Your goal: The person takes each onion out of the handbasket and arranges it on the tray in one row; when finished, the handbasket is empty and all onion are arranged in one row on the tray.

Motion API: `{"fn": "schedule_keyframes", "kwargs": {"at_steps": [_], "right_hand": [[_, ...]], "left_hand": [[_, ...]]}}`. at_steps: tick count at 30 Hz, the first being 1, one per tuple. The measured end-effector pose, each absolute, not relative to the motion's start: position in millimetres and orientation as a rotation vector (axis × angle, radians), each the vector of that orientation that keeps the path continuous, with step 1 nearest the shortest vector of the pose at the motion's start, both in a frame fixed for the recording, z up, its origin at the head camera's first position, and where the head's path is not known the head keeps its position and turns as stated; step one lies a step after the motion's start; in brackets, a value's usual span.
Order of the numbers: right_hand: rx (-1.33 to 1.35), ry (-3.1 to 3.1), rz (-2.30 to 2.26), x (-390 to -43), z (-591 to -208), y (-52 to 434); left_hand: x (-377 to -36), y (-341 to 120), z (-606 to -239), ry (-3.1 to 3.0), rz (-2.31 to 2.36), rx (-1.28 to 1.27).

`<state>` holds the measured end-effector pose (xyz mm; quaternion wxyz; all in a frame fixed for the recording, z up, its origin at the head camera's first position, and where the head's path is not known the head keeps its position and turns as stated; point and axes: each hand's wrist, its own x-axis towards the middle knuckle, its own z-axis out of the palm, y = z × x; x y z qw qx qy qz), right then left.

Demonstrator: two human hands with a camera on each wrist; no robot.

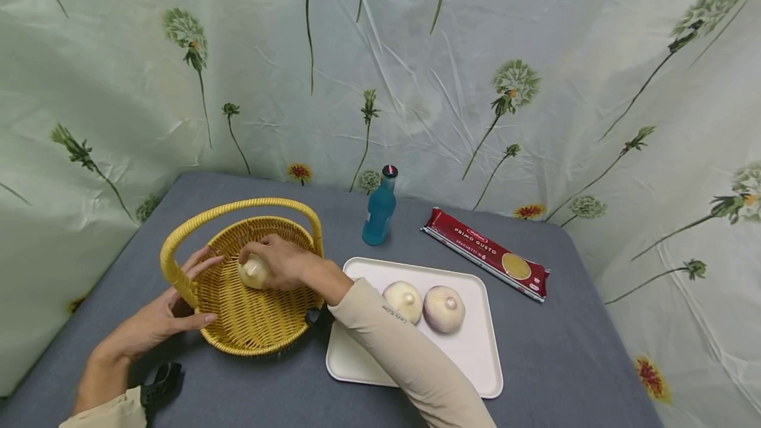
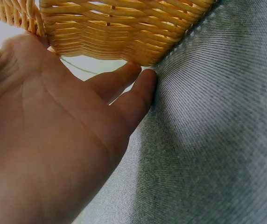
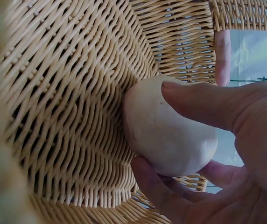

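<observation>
Inside the yellow wicker basket (image 1: 255, 332), my right hand (image 1: 285, 263) holds a pale turnip (image 1: 253, 272) low against the weave. In the right wrist view, the thumb lies across the top of that turnip (image 3: 166, 130) and the fingers curl under it. My left hand (image 1: 157, 319) holds the basket's left side near the handle base, its thumb and some fingertips over the rim. The left wrist view shows other fingers (image 2: 136, 95) of that hand against the outside of the basket wall (image 2: 110, 28), low by the cloth.
Two more turnips, one whitish (image 1: 404, 301) and one purple-tinged (image 1: 444, 309), sit on a white tray (image 1: 490, 355) under the right forearm. Behind stand a blue bottle (image 1: 380, 209) and a red spaghetti pack (image 1: 484, 253). The basket's tall handle (image 1: 238, 205) arches over its far side.
</observation>
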<state>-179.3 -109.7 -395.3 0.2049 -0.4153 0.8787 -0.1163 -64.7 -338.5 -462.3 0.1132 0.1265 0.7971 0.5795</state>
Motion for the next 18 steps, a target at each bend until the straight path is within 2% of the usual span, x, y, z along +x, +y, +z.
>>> {"fn": "schedule_keyframes", "kwargs": {"at_steps": [18], "right_hand": [[-1.266,2.385,-0.482,-170,-390,-77]], "left_hand": [[-66,-337,-468,2.334,1.729,0.393]]}}
